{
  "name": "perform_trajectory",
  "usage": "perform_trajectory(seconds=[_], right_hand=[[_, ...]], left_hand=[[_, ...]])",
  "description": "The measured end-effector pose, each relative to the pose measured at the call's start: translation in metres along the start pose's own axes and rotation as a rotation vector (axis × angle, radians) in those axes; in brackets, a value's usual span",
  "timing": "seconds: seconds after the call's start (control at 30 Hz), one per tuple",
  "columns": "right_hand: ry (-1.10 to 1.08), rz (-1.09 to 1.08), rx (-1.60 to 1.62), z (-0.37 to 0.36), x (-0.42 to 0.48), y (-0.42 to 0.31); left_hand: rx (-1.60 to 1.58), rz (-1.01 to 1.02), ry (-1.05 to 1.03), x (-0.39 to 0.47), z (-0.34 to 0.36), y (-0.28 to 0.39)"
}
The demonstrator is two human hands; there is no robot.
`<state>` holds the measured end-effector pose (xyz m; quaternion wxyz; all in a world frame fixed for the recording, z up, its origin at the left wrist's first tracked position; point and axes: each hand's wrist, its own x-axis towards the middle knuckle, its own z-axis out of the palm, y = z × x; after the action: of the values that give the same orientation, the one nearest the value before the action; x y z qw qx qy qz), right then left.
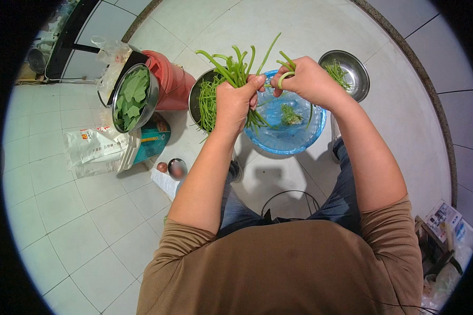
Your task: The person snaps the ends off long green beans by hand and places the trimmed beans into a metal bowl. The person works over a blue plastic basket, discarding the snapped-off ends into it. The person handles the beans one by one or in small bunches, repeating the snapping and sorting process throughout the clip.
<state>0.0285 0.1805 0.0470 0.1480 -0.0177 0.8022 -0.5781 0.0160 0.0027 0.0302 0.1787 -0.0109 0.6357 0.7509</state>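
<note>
My left hand (238, 98) is closed round a bunch of green vegetable stems (236, 69), whose tips fan out above and below the fist. Just to its right, my right hand (305, 80) pinches a few short green stems (287, 61). Under both hands sits a blue basin lined with clear plastic (285, 147), with a small heap of green trimmings (289, 115) in it. A metal bowl of long green stems (208, 102) is partly behind my left forearm. At the right, another metal bowl (358, 76) holds cut green pieces (336, 75).
At the left, a metal bowl of broad green leaves (132, 98) stands beside a red plastic bucket (171, 80). Below it are a white printed bag (94, 149) and a teal box (153, 138). Paper (164, 183) lies on the tiled floor near my left leg.
</note>
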Motion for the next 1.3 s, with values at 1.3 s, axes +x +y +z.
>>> perform_trajectory(seconds=[1.3], right_hand=[[0.298, -0.127, 0.621, -0.04, -0.005, -0.011]], left_hand=[[-0.646, -0.371, -0.368, 0.012, -0.026, -0.006]])
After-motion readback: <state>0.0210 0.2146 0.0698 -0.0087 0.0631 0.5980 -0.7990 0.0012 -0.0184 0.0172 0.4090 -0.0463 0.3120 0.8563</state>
